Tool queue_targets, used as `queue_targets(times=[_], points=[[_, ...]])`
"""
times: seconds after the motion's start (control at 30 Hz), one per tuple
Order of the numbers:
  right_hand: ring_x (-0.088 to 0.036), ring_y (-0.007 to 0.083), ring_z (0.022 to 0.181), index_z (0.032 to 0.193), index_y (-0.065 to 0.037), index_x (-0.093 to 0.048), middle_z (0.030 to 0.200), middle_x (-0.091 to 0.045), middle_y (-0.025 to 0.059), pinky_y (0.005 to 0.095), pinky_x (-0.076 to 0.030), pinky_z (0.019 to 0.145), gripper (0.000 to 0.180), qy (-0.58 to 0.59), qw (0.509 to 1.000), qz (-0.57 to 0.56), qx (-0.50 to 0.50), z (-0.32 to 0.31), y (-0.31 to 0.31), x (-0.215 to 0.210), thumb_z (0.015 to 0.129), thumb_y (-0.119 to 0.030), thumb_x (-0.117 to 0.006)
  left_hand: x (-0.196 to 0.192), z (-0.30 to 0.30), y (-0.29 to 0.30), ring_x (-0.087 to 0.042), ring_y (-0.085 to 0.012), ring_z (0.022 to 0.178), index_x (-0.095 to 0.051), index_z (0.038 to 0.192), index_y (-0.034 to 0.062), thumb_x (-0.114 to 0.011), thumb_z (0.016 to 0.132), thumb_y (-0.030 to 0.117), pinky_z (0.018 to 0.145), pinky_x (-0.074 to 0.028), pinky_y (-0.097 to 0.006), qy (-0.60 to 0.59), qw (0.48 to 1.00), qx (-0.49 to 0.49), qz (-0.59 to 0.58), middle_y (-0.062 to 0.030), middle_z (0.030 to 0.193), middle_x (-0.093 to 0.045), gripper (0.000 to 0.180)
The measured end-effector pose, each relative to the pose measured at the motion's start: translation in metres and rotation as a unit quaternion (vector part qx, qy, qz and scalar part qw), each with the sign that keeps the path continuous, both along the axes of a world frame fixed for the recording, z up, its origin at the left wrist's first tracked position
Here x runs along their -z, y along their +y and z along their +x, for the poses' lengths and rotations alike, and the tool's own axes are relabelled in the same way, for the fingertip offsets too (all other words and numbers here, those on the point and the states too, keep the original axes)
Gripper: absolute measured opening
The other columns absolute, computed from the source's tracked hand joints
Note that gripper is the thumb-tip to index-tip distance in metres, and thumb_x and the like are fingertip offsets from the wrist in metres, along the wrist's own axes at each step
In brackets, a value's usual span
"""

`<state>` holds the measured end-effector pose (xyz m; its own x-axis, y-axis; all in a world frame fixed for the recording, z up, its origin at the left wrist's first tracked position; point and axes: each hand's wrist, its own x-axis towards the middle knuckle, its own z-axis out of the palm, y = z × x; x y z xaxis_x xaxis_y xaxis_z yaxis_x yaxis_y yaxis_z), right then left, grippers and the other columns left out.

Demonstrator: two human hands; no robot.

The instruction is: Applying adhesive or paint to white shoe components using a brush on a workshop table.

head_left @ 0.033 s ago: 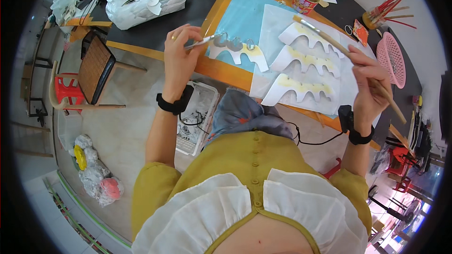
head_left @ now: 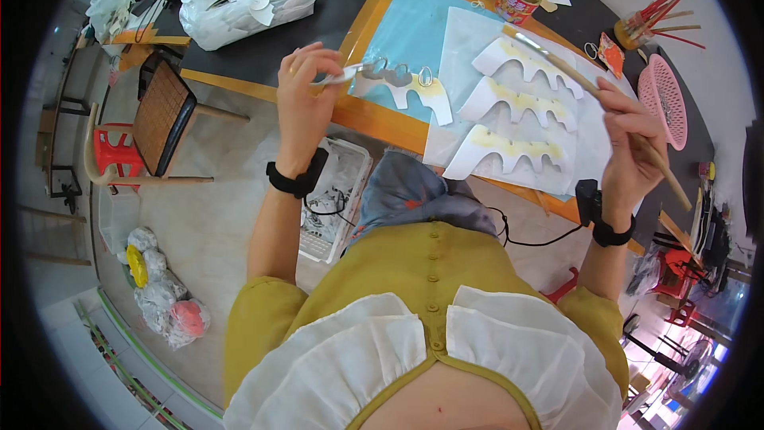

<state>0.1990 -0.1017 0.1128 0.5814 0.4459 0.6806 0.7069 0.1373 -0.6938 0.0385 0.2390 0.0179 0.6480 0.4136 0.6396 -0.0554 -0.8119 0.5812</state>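
Observation:
My left hand (head_left: 306, 84) pinches a slim silvery-white tool (head_left: 342, 77), slightly blurred; its exact kind is unclear. Its tip reaches the left end of a white scalloped piece (head_left: 434, 95) with yellowish smears. Several small rounded metallic loops (head_left: 426, 76) line the upper edge of that piece. In my right hand (head_left: 633, 139) is a wooden-handled brush (head_left: 565, 70), its bristle end pointing up and left over the sheets. Below the brush, more white scalloped pieces (head_left: 517, 103) with yellow smears lie on white paper (head_left: 446, 56).
An open tin (head_left: 517, 1) stands at the board's far edge. Farther right are a jar of brushes (head_left: 633, 30) and a pink basket (head_left: 660, 103). At the far left sits a plastic bag (head_left: 247, 16) of white cutouts. A chair (head_left: 163, 115) stands left, a white crate (head_left: 326, 231) below the table.
My right hand and the brush have shifted very slightly to the right. The tool in my left hand has tilted a little.

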Motion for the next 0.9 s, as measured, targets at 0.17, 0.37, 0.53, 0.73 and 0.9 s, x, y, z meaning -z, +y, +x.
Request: queue_targets(times=[0.17, 0.37, 0.53, 0.73, 0.9], points=[[-0.06, 0.0391, 0.114, 0.092, -0.002, -0.058, 0.107, -0.067, 0.0225, 0.0439, -0.049, 0.101, 0.008, 0.01, 0.999, 0.013, 0.048, 0.01, -0.017, -0.003, 0.09, 0.005, -0.059, 0.014, -0.025, -0.009, -0.061, -0.0255, 0.101, -0.062, 0.078, 0.0104, -0.069, 0.068, -0.005, 0.101, -0.04, -0.047, -0.055, 0.995, 0.021, 0.086, -0.0004, 0.091, -0.069, 0.02], [-0.062, 0.0399, 0.111, 0.092, -0.003, -0.058, 0.107, -0.067, 0.0232, 0.0459, -0.051, 0.097, 0.009, 0.022, 0.995, 0.035, 0.093, 0.02, -0.026, 0.002, 0.088, 0.005, -0.061, 0.01, -0.037, -0.017, -0.063, -0.0244, 0.094, -0.062, 0.077, 0.0105, -0.072, 0.068, -0.005, 0.1, -0.042, -0.047, -0.071, 0.987, 0.029, 0.144, -0.0005, 0.088, -0.07, 0.021], [-0.061, 0.0404, 0.112, 0.092, -0.002, -0.057, 0.108, -0.066, 0.0231, 0.0468, -0.051, 0.098, 0.011, 0.042, 0.994, 0.059, 0.083, 0.022, -0.027, 0.005, 0.088, 0.009, -0.059, 0.004, -0.036, -0.017, -0.064, -0.0234, 0.092, -0.063, 0.085, 0.0061, -0.074, 0.071, -0.004, 0.091, -0.048, -0.037, -0.076, 0.996, 0.034, 0.042, -0.0059, 0.092, -0.069, 0.02], [-0.059, 0.0393, 0.115, 0.093, -0.003, -0.056, 0.109, -0.066, 0.0206, 0.0447, -0.048, 0.101, 0.008, 0.073, 0.992, 0.067, 0.084, 0.026, -0.046, 0.003, 0.091, 0.005, -0.057, -0.013, -0.022, 0.014, -0.062, -0.0195, 0.097, -0.059, 0.121, 0.0029, -0.072, 0.082, 0.008, 0.086, -0.048, -0.031, 0.129, 0.988, 0.01, -0.083, -0.0091, 0.106, -0.065, 0.042], [-0.058, 0.0373, 0.117, 0.095, -0.003, -0.055, 0.112, -0.065, 0.0197, 0.0428, -0.046, 0.104, 0.005, 0.084, 0.991, 0.073, 0.07, 0.035, -0.07, -0.009, 0.093, 0.001, -0.057, -0.046, 0.011, 0.118, -0.061, -0.0242, 0.104, -0.059, 0.124, 0.006, -0.062, 0.088, 0.007, 0.089, -0.049, -0.033, 0.082, 0.996, -0.038, 0.003, -0.0139, 0.114, -0.064, 0.037]])
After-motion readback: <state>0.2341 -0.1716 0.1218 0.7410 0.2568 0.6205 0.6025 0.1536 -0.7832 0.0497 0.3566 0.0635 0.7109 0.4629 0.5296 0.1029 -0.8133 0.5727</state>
